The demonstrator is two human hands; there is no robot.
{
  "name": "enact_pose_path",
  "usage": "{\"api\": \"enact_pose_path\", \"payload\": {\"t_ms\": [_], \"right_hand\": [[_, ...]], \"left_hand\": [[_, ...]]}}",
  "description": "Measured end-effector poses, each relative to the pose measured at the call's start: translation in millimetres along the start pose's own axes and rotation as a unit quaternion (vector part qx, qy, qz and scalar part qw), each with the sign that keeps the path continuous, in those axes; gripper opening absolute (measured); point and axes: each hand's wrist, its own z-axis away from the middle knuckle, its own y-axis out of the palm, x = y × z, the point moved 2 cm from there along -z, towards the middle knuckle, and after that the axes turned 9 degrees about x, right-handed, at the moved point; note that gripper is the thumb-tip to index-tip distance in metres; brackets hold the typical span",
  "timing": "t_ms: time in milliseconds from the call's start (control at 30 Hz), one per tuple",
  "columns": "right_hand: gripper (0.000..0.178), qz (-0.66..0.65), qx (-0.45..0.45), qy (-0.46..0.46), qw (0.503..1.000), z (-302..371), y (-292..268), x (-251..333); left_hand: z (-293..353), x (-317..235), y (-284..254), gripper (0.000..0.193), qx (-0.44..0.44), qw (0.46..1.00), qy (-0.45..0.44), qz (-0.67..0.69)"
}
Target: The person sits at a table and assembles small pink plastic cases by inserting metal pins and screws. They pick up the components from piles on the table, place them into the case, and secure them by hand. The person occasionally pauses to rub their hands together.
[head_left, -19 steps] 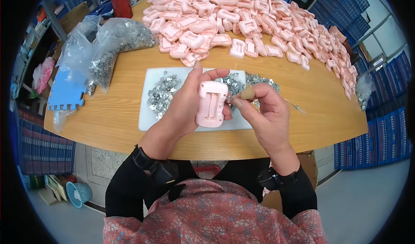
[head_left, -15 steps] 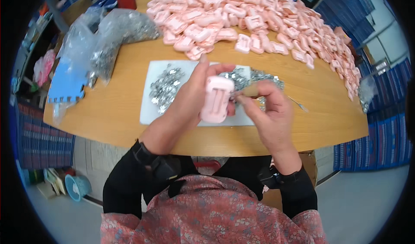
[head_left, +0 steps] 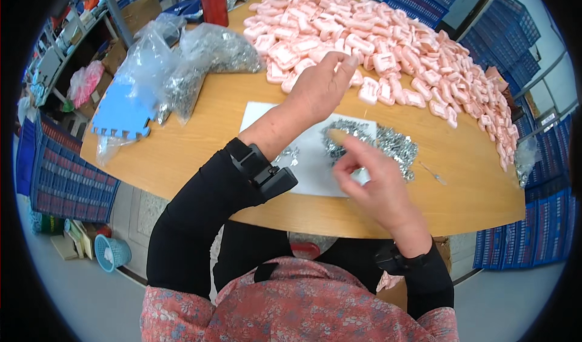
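Head view: pink cases lie heaped across the table. Your left hand is at their near edge, fingers mostly hidden; its grip can't be told. Your right hand, half open and apparently empty, hovers over metal bits beside a white board.

Matt pink plastic casings, shiny metal pieces, wood-grain table

Bare left hand at near edge of heaped pale-pink plastic casings. Bare right hand, loosely curled, wearing tan fingertip sheath, above white rectangular board bearing small silver metal pieces.
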Motion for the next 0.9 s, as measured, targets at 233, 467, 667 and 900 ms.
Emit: {"api": "enact_pose_path", "payload": {"t_ms": [233,467,667,900], "right_hand": [[0.066,0.152,0.103,-0.059,0.981,-30,-9,20],[0.044,-0.257,-0.179,0.043,0.949,1,-42,-13],[0.039,-0.269,-0.182,0.045,0.945,18,-22,-26],[0.025,-0.128,-0.162,0.029,0.978,19,-4,-15]], "left_hand": [[-9,-32,9,0.052,0.07,0.969,0.126,-0.198],[30,-20,1,0.05,0.091,0.85,-0.19,0.483],[91,-13,27,0.061,0.141,0.763,-0.231,0.587],[109,-13,48,0.058,0.137,0.782,-0.218,0.568]]}}
